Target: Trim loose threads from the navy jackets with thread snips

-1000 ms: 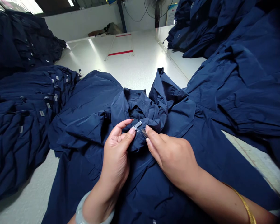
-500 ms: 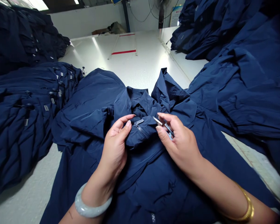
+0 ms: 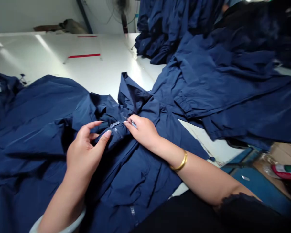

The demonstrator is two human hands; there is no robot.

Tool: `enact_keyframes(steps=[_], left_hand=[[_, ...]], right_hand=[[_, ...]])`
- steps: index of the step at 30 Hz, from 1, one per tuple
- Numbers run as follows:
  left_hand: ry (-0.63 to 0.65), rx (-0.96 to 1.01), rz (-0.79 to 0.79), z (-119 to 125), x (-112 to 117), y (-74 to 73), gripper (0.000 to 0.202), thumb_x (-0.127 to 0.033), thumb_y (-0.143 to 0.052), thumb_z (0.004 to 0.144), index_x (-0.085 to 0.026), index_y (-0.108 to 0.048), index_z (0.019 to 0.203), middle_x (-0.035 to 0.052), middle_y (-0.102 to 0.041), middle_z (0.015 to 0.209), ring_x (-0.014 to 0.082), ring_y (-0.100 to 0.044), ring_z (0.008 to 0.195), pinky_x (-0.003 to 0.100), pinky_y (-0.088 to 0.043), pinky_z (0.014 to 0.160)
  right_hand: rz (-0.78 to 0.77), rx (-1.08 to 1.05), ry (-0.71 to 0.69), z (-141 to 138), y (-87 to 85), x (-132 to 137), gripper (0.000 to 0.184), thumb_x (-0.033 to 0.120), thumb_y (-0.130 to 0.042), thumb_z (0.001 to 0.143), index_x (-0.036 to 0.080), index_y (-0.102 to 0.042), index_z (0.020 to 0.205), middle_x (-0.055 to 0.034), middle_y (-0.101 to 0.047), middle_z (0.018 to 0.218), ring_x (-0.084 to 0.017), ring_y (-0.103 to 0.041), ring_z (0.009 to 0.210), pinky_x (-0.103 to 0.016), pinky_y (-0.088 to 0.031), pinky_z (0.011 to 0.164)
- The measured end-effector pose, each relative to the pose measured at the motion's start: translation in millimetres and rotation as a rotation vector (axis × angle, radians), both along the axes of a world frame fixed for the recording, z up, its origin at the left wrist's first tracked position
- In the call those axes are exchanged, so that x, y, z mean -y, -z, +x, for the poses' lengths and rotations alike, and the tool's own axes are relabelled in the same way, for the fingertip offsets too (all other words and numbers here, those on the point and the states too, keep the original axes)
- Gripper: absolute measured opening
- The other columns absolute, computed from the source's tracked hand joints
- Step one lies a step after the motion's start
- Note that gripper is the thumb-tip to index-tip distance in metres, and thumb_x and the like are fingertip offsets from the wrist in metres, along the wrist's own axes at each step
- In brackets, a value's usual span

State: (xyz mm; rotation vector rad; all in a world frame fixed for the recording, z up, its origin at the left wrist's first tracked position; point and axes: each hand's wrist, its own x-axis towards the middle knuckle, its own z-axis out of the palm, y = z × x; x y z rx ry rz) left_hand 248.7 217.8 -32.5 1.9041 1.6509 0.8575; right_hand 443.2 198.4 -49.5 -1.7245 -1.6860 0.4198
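Pinching small steel snips in my right hand, I steady the navy nylon jacket's metal zipper with my unclenched left hand.

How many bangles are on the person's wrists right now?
2. A gold bangle sits on the right wrist; a pale jade-like bangle sits on the left wrist, partly cut off by the bottom edge of the view.

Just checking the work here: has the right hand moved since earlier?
Yes, the right hand has moved left, closer to the zipper pull on the navy jacket.
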Motion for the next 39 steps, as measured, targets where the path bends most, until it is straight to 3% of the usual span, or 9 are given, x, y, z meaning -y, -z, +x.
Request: enact_keyframes(steps=[2, 5, 12, 17, 22, 25, 28, 33, 39], left_hand=[[-0.012, -0.159, 0.013, -1.4, -6.0, 1.6, 0.044, -0.058, -0.063, 0.08, -0.03, -0.068, 0.114, 0.0028, -0.07, 0.089, 0.0213, -0.063, 0.074, 0.03, -0.043, 0.063], [0.046, -0.224, 0.017, -6.0, -10.8, -1.3, 0.04, -0.059, -0.054, 0.085, -0.027, -0.071, 0.104, 0.0034, -0.074, 0.088, 0.023, -0.066, 0.076, 0.032, -0.045, 0.068], [0.098, -0.555, 0.474, -19.0, 0.9, -22.9, 0.033, -0.049, -0.047, 0.093, -0.024, -0.068, 0.093, 0.0067, -0.075, 0.092, 0.0276, -0.066, 0.093, 0.047, -0.028, 0.1], [0.076, -0.527, 0.59, -18.1, 7.5, -28.9, 0.022, -0.044, -0.056, 0.09, -0.023, -0.062, 0.092, 0.0081, -0.073, 0.096, 0.0285, -0.062, 0.1, 0.048, -0.025, 0.1], [0.18, -0.631, 0.528, -25.2, 14.5, -44.1, 0.02, -0.045, -0.066, 0.082, -0.025, -0.064, 0.083, 0.0047, -0.071, 0.086, 0.0293, -0.058, 0.096, 0.048, -0.027, 0.094], [0.256, -0.742, 0.55, -29.3, 38.0, -54.4, 0.014, -0.038, -0.07, 0.08, -0.024, -0.065, 0.083, 0.005, -0.069, 0.086, 0.029, -0.057, 0.093, 0.047, -0.028, 0.091], [0.301, -0.806, 0.549, -29.3, 71.7, -53.6, 0.006, -0.03, -0.066, 0.083, -0.024, -0.065, 0.083, 0.0055, -0.067, 0.085, 0.0278, -0.057, 0.091, 0.046, -0.03, 0.088], [0.331, -0.682, 0.43, -33.1, 107.9, -30.6, 0.012, -0.028, -0.06, 0.09, -0.026, -0.071, 0.09, 0.0046, -0.07, 0.094, 0.0248, -0.061, 0.091, 0.045, -0.03, 0.091], [0.192, -0.239, 0.271, -45.0, 98.7, -19.8, 0.02, -0.036, -0.054, 0.092, -0.026, -0.071, 0.093, 0.004, -0.071, 0.101, 0.0223, -0.063, 0.097, 0.037, -0.042, 0.088]], right_hand=[[-0.009, 0.052, 0.033, 2.2, -2.3, -0.1, 0.029, 0.046, -0.045, 0.098, 0.023, -0.063, 0.093, -0.0014, -0.07, 0.085, -0.017, -0.063, 0.079, -0.025, -0.034, 0.064], [0.005, 0.068, 0.059, 4.0, -6.8, 1.8, 0.029, 0.045, -0.043, 0.099, 0.024, -0.062, 0.094, -0.0019, -0.071, 0.089, -0.017, -0.064, 0.082, -0.024, -0.034, 0.065], [0.071, 0.068, 0.046, 9.8, -29.0, 4.2, 0.033, 0.04, -0.038, 0.101, 0.021, -0.06, 0.085, -0.0045, -0.069, 0.085, -0.016, -0.061, 0.078, -0.024, -0.033, 0.066], [0.05, 0.119, 0.014, 12.1, -41.3, 19.6, 0.028, 0.038, -0.046, 0.098, 0.022, -0.061, 0.081, -0.0045, -0.069, 0.083, -0.017, -0.06, 0.078, -0.025, -0.031, 0.063], [0.027, 0.142, 0.004, 20.5, -32.1, 39.1, 0.028, 0.033, -0.047, 0.096, 0.021, -0.06, 0.075, -0.0038, -0.068, 0.078, -0.015, -0.058, 0.071, -0.024, -0.03, 0.061], [0.022, 0.141, -0.025, 30.3, -26.8, 51.9, 0.031, 0.035, -0.047, 0.095, 0.021, -0.06, 0.071, -0.0023, -0.065, 0.072, -0.015, -0.054, 0.064, -0.024, -0.029, 0.058], [0.02, 0.123, -0.054, 36.7, -24.8, 63.3, 0.033, 0.039, -0.048, 0.094, 0.021, -0.061, 0.071, -0.001, -0.064, 0.069, -0.014, -0.054, 0.062, -0.024, -0.03, 0.057], [0.07, 0.077, -0.117, 25.2, -26.1, 66.5, 0.026, 0.034, -0.048, 0.095, 0.021, -0.069, 0.087, -0.0031, -0.071, 0.083, -0.016, -0.063, 0.076, -0.024, -0.041, 0.065], [0.149, 0.134, -0.398, -1.7, -27.2, 57.4, 0.028, 0.021, -0.049, 0.095, 0.024, -0.069, 0.115, -0.0028, -0.068, 0.121, -0.014, -0.061, 0.11, -0.022, -0.044, 0.09]])
